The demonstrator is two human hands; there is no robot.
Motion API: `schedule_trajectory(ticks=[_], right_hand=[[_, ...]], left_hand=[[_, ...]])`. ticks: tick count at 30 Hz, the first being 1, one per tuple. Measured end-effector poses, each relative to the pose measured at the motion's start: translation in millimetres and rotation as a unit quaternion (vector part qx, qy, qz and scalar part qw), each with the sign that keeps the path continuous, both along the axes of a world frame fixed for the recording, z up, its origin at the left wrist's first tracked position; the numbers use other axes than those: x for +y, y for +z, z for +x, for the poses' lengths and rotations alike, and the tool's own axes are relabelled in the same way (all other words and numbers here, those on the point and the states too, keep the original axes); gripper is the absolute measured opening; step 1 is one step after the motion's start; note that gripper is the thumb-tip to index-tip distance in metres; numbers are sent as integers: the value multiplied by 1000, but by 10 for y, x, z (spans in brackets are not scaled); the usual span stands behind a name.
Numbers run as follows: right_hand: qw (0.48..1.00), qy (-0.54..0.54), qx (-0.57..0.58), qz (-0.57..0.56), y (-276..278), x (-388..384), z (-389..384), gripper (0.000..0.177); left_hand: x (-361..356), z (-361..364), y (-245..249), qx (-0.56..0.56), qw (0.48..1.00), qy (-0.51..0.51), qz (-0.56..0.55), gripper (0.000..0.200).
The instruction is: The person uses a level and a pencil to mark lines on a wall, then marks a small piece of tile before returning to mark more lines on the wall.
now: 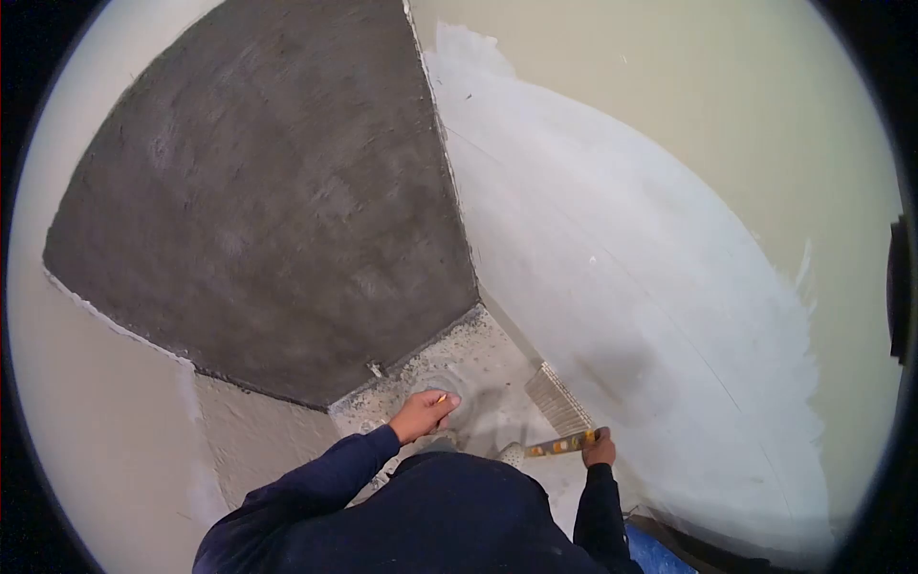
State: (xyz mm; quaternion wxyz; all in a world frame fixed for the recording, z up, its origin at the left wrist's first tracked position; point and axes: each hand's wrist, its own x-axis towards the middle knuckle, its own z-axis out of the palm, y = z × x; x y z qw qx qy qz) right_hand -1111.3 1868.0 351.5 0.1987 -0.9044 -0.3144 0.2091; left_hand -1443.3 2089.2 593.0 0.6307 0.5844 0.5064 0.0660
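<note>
My left hand (pixel 426 415) is closed, with a small yellow-orange thing (pixel 441 398) between thumb and fingers; too little of it shows to tell its kind. Over on the right, my right hand (pixel 600 449) grips one end of a short yellow spirit level (pixel 559 446), which points left across my front, roughly horizontal. Just beyond the level, a row of thin tiles (pixel 557 397) stands on edge against the base of the right wall.
A dark grey plastered patch (pixel 268 210) covers the left wall up to the corner. White skim coat (pixel 631 258) spreads over the right wall. Dust and crumbs lie on the floor (pixel 478 359). A blue object (pixel 658 552) sits at lower right.
</note>
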Motion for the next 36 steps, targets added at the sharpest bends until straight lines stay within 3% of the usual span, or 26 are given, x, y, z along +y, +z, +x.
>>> schedule_trajectory(ticks=[1, 3, 4, 5, 6, 7, 9, 11, 12, 13, 15, 17, 19, 21, 23, 25, 29, 31, 33, 35, 36], right_hand=[[997, -18, -2, 74, 212, -1, 50, 30], [977, -75, 42, 194, 448, -57, 219, 27], [954, -99, 99, 265, 1090, -47, 164, 29], [922, -149, 188, 305, 1361, -85, 196, 28], [889, -166, 206, 374, 1482, -135, 232, 26], [890, -167, 202, 374, 1667, -173, 207, 26], [811, -213, 282, 466, 1986, -232, 181, 24], [795, -219, 291, 486, 2031, -259, 156, 25], [760, -225, 319, 519, 2049, -254, 136, 25], [723, -230, 346, 551, 2065, -251, 111, 25], [709, -250, 380, 539, 2133, -250, 40, 24], [691, -271, 413, 528, 2187, -230, -16, 24], [668, -270, 452, 526, 2227, -200, -92, 27], [683, -272, 441, 515, 2339, -86, -204, 34], [685, -380, 364, 504, 2556, 157, -357, 44], [690, -403, 330, 502, 2447, 300, -372, 48], [850, -207, 287, 391, 2612, 807, -768, 36], [869, -155, 285, 373, 2644, 1201, -896, 35], [898, -43, 159, 408, 2521, 1614, -939, 43], [923, 11, 169, 345, 2763, 2040, -896, 41], [937, 25, 149, 316, 2896, 2155, -900, 37]], left_hand=[[31, 26, -52, 42, 998, -8, -56, 36], [90, 80, -413, 4, 995, 2, -101, 44], [95, 113, -525, -29, 989, 13, -145, 52], [93, 184, -534, -31, 989, 11, -146, 52], [101, 281, -522, -26, 987, 16, -161, 57], [106, 345, -512, -22, 984, 22, -176, 63], [202, 475, -618, -10, 970, 5, -241, 71], [236, 687, -579, -142, 969, 7, -202, 65], [274, 783, -529, -145, 968, 7, -204, 65], [325, 877, -456, -251, 949, 2, -189, 59], [399, 1034, -335, -423, 883, 28, -199, 40], [675, 1134, -385, -482, 853, -77, -186, 40], [647, 1269, 165, -512, 839, 22, -182, 35], [794, 1385, 363, -496, 847, 47, -187, 33], [1050, 1578, 305, -474, 852, 101, -196, 35], [1155, 1726, 423, -458, 862, 129, -178, 37], [1167, 1928, 547, -425, 878, 168, -144, 42], [1154, 1971, 601, -416, 882, 166, -143, 43], [1173, 1986, 622, -411, 884, 176, -134, 44], [1266, 2030, 532, -431, 879, 118, -165, 45], [1270, 1971, 617, -387, 901, 89, -174, 44]])
